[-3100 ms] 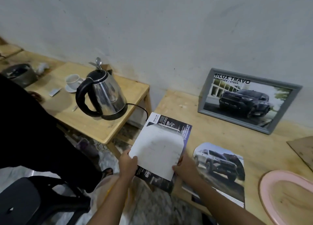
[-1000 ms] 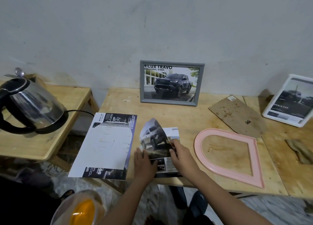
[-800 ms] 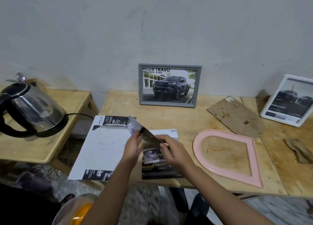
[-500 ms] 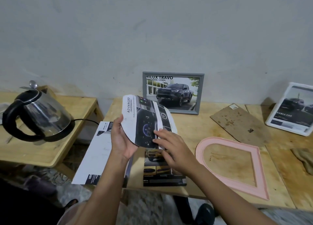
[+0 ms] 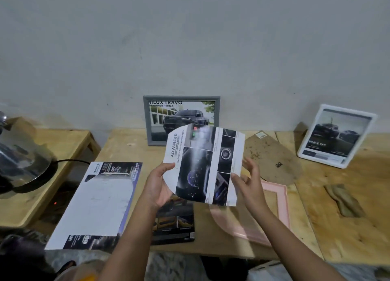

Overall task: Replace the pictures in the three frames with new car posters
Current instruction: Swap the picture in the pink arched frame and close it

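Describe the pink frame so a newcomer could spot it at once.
On the wooden table by the wall, look beneath the right hand, in front of the brown board. The pink frame lies flat there, arch-shaped and empty, while the grey frame and white frame stand against the wall holding car pictures.

A car poster [image 5: 202,164], cut to an arch, is held tilted mid-frame by the left hand [image 5: 157,187]. The grey frame [image 5: 181,98] and white frame [image 5: 321,162] lean against the wall; the pink frame [image 5: 282,200] lies flat, lower right.

Modest home room: wooden tables [image 5: 122,145], electric kettle [image 5: 21,160], plaster wall [image 5: 190,37]
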`<state>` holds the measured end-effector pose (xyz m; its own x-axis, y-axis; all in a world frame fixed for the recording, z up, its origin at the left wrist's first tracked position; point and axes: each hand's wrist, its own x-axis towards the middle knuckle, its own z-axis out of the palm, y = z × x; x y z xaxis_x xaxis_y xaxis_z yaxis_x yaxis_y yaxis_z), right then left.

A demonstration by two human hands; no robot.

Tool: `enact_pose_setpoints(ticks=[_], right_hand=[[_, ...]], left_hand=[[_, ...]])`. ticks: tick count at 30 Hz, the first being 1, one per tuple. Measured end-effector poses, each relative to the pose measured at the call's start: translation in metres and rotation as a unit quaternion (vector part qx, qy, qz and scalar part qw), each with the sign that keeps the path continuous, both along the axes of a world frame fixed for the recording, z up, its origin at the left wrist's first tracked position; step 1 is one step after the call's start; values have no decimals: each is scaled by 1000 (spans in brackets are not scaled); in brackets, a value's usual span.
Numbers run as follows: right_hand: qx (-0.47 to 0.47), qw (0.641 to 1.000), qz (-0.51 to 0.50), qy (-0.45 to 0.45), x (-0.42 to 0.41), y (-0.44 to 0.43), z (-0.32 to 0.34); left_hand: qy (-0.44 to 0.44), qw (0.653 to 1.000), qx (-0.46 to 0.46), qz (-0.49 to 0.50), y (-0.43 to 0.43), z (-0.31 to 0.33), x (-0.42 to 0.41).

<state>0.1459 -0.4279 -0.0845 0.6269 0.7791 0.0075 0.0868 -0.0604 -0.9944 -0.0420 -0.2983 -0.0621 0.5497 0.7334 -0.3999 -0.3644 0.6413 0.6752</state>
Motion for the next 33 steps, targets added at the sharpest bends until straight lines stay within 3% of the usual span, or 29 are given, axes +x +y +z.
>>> enact_pose_setpoints(ticks=[1,3,7,13,21,25,27,31,33], right_hand=[[-9,998,-18,66,12,-5,0],[-52,993,-52,90,35,-17,-7],[-155,982,-81,71,62,-48,-30],[-292,954,-44,-44,85,-85,-70],[-351,921,4,-169,102,-84,-88],[-378,874,26,-304,107,-86,-89],[-362,859,51,-359,107,-87,-90],[-303,838,126,-436,104,-90,-99],[-286,831,140,-456,99,-92,-102]], left_hand=[[20,1000,-2,-18,-3,-7,11],[111,992,36,-49,-11,-22,34],[385,899,193,-87,-34,-63,69],[419,876,214,-111,-72,-103,90],[512,782,333,-126,-93,-117,110],[517,743,400,-144,-106,-123,114],[517,712,435,-191,-112,-129,114],[556,607,487,-291,-121,-139,114],[572,580,488,-312,-122,-141,114]])
